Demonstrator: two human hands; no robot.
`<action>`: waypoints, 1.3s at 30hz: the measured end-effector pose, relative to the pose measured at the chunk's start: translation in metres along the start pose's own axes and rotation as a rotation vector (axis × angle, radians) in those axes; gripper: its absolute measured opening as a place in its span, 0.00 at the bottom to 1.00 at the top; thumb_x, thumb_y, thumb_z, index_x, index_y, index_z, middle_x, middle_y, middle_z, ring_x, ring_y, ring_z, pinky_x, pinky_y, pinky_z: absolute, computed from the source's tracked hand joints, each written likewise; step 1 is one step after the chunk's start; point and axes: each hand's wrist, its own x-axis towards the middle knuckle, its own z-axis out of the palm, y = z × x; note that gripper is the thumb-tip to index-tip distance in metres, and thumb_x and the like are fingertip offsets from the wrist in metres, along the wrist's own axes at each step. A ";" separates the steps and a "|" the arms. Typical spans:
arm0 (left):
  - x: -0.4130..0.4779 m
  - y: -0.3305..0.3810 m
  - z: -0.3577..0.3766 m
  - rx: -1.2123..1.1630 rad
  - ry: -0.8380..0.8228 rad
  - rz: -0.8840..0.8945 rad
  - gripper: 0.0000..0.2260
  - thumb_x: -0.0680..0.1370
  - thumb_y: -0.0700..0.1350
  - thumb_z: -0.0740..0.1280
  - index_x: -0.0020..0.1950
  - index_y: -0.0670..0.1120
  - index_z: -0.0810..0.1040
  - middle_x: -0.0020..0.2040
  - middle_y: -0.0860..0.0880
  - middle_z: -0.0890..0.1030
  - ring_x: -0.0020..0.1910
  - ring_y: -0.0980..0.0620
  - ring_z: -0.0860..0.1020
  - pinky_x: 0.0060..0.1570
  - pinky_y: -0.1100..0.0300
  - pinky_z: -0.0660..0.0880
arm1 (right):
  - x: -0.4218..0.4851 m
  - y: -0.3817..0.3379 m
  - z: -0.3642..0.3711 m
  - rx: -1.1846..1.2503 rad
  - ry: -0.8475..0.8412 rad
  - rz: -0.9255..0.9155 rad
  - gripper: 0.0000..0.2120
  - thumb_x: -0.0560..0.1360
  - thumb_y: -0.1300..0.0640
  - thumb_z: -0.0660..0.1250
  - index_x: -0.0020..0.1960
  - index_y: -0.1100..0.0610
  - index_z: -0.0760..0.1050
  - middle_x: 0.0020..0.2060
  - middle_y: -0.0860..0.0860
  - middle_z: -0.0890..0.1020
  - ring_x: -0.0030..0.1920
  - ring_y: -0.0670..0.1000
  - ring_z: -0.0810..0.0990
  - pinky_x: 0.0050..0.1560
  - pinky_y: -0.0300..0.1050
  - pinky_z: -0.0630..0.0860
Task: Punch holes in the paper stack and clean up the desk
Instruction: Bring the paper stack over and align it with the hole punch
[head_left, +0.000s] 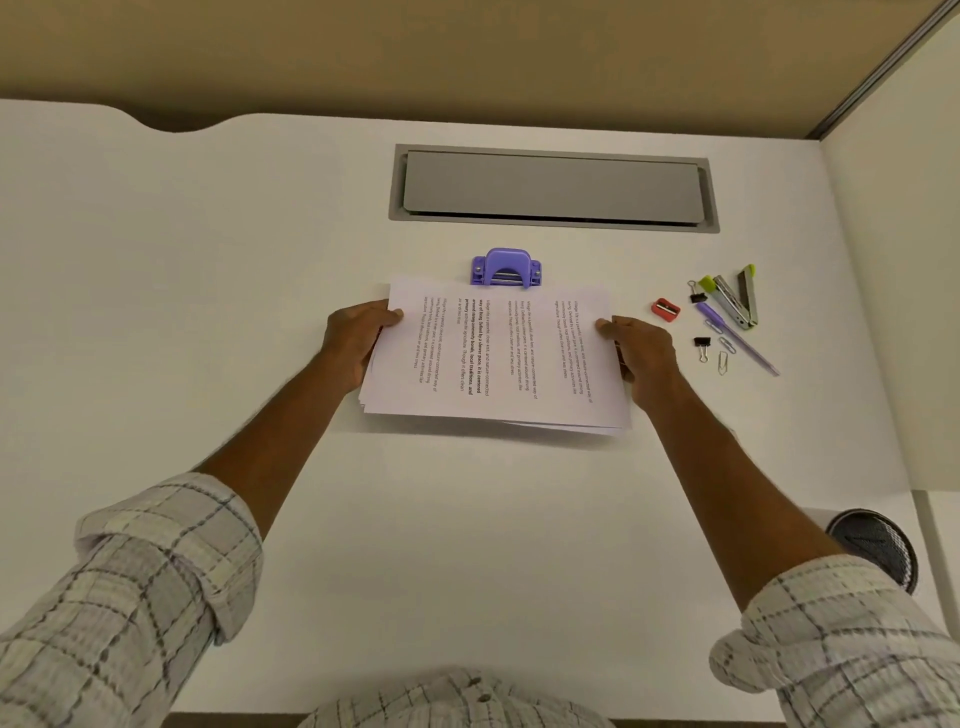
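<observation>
Both arms reach forward — left hand and right hand pinching, thumbs on top.

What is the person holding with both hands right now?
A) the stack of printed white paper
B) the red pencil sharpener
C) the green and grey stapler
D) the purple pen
A: the left hand and right hand grip opposite side edges of the stack of printed white paper, its far edge at the purple hole punch, while the small items lie untouched on the white desk to the right.
</observation>
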 end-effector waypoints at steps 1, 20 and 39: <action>0.000 0.000 -0.001 -0.010 -0.004 -0.003 0.14 0.77 0.37 0.72 0.62 0.42 0.83 0.54 0.42 0.86 0.47 0.44 0.86 0.45 0.53 0.84 | 0.001 0.001 0.000 -0.001 -0.004 -0.001 0.01 0.74 0.55 0.74 0.43 0.51 0.83 0.39 0.48 0.88 0.42 0.52 0.87 0.45 0.47 0.84; 0.007 -0.001 0.002 0.030 -0.030 0.015 0.16 0.79 0.39 0.71 0.66 0.41 0.81 0.56 0.43 0.85 0.47 0.46 0.85 0.45 0.54 0.83 | 0.003 0.002 0.002 0.036 -0.005 0.011 0.05 0.75 0.56 0.74 0.51 0.50 0.82 0.47 0.51 0.87 0.44 0.52 0.86 0.42 0.45 0.83; 0.008 0.001 0.005 0.224 0.031 0.156 0.14 0.78 0.42 0.73 0.64 0.44 0.83 0.56 0.45 0.86 0.53 0.43 0.86 0.54 0.48 0.84 | 0.004 0.007 0.007 -0.064 0.078 -0.148 0.04 0.77 0.54 0.72 0.51 0.51 0.82 0.47 0.48 0.87 0.43 0.48 0.86 0.39 0.41 0.81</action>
